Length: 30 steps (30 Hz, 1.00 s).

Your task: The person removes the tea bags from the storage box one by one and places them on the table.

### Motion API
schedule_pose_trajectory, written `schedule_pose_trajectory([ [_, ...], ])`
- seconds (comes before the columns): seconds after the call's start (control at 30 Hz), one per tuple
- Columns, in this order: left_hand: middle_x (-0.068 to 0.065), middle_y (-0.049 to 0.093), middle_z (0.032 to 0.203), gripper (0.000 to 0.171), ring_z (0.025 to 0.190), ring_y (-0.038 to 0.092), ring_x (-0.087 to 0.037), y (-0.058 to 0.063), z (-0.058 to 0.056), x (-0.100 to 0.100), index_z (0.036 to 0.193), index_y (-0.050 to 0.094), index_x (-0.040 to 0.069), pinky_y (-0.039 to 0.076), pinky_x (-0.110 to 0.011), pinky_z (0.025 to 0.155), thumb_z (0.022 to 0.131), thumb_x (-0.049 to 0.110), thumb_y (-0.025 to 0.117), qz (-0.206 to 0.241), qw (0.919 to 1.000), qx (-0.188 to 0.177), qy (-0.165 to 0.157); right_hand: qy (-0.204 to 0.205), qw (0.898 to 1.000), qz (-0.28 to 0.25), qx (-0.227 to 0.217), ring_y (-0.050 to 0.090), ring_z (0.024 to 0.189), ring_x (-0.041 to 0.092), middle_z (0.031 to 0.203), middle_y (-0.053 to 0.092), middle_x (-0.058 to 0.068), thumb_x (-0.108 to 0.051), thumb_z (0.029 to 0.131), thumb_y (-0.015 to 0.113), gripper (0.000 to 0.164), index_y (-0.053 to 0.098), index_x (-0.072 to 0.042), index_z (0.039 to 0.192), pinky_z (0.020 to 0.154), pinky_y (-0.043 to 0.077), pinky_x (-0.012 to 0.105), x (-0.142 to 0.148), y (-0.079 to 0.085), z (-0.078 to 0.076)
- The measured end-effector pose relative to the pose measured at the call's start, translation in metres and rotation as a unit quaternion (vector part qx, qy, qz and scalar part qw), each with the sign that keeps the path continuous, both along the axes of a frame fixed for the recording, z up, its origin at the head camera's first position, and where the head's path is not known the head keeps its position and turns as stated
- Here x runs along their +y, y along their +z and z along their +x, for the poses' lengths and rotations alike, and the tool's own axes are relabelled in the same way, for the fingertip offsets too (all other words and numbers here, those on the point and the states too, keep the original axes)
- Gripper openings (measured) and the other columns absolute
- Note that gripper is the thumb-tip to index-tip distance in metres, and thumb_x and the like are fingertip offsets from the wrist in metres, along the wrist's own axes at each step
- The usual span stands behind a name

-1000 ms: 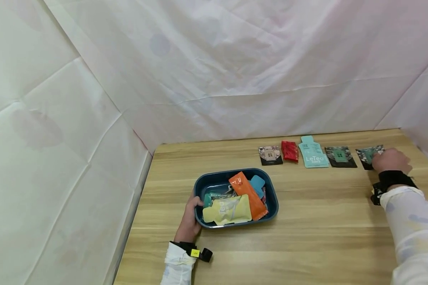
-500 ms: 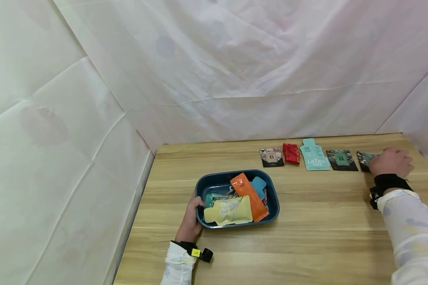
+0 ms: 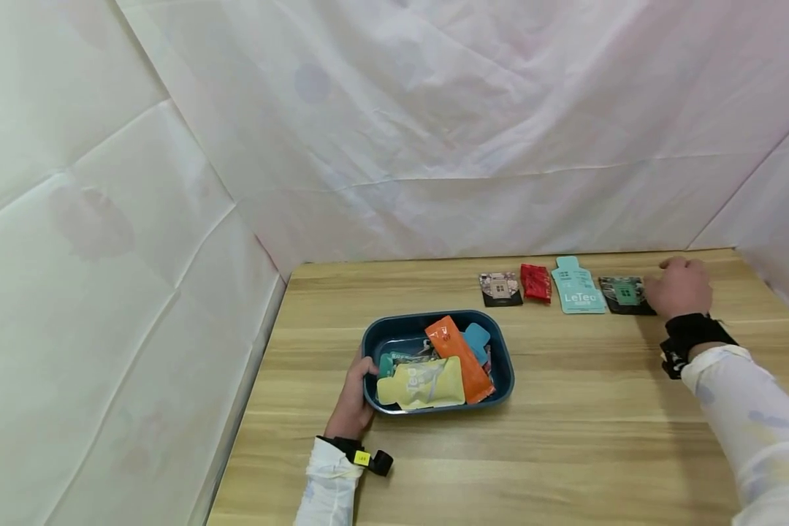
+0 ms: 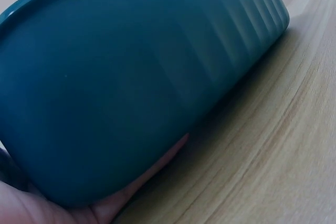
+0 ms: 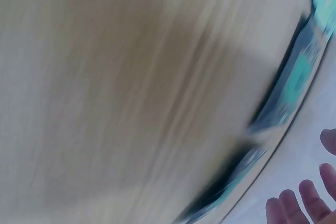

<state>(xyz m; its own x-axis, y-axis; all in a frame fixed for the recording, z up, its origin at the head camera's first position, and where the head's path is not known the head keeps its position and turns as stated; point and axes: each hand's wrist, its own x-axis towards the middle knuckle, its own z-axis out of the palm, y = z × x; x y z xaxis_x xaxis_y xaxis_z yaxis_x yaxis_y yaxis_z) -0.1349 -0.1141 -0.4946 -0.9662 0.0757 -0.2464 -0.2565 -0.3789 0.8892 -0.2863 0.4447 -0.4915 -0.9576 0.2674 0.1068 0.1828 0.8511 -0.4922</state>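
My left hand (image 3: pixel 353 394) grips the left end of a dark blue tray (image 3: pixel 503 365), thumb over the rim and fingers under the base in the left wrist view. Inside lie a yellow sachet (image 3: pixel 429 383), an orange sachet (image 3: pixel 456 351), a blue sachet (image 3: pixel 476 340) and a partly covered green one (image 3: pixel 386 367). My right hand (image 3: pixel 682 288) hovers at the row's right end, fingers spread and holding nothing in the right wrist view. Right beside it lies a black sachet with a green label (image 3: pixel 627 294). A similar sachet (image 5: pixel 231 190), hidden in the head view, lies below the hand.
Left of the black sachet lie a mint-green LeTeu sachet (image 3: pixel 577 288), a red sachet (image 3: pixel 535 283) and a black sachet with a pink label (image 3: pixel 500 289). White cloth walls (image 3: pixel 434 146) border the wooden table (image 3: pixel 552 453) at back and sides.
My right hand has shifted left from the rightmost sachet toward the black, green-labelled one beside it, and that rightmost sachet is now hidden in the head view. My left hand keeps its grip.
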Motion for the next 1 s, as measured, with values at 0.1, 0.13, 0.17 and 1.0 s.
schedule_pose_trajectory([
  [0.1, -0.001, 0.017, 0.157, 0.087, 0.137, 0.017, -0.025, 0.000, -0.002, 0.001, 0.156, 0.013, 0.023, 0.017, -0.038, 0.109, 0.075, 0.007, 0.041, -0.005, 1.0000, -0.003, 0.002, 0.045, 0.998, 0.008, 0.048, 0.035, 0.104, 0.058, 0.125, 0.033, 0.045, -0.015, 0.092, 0.048, 0.042, 0.047, 0.014, 0.123, 0.081, 0.032, 0.066, -0.018, -0.001, 0.000],
  [0.13, -0.001, 0.017, 0.158, 0.087, 0.137, 0.017, -0.025, 0.000, -0.002, 0.001, 0.156, 0.013, 0.023, 0.017, -0.039, 0.110, 0.075, 0.008, 0.041, -0.010, 0.9999, -0.005, 0.003, 0.057, 0.997, 0.011, 0.059, 0.035, 0.104, 0.057, 0.125, 0.034, 0.044, -0.013, 0.092, 0.048, 0.040, 0.047, 0.014, 0.122, 0.081, 0.032, 0.065, -0.025, -0.002, 0.000],
  [0.17, -0.001, 0.017, 0.158, 0.088, 0.137, 0.017, -0.025, 0.000, -0.002, 0.001, 0.156, 0.013, 0.023, 0.016, -0.040, 0.110, 0.075, 0.008, 0.041, -0.012, 0.9999, -0.006, 0.004, 0.068, 0.995, 0.011, 0.068, 0.036, 0.103, 0.056, 0.124, 0.035, 0.043, -0.011, 0.092, 0.048, 0.038, 0.048, 0.013, 0.122, 0.081, 0.032, 0.065, -0.032, -0.002, 0.000],
  [1.0, 0.000, 0.020, 0.157, 0.087, 0.137, 0.018, -0.024, 0.001, -0.003, 0.001, 0.156, 0.016, 0.022, 0.015, -0.040, 0.111, 0.074, 0.007, 0.041, -0.022, 0.9997, 0.000, 0.007, 0.295, 0.944, 0.002, 0.147, 0.048, 0.099, 0.033, 0.118, 0.049, 0.021, -0.010, 0.089, 0.067, 0.033, 0.055, 0.000, 0.118, 0.081, 0.044, 0.046, -0.189, 0.046, 0.031],
])
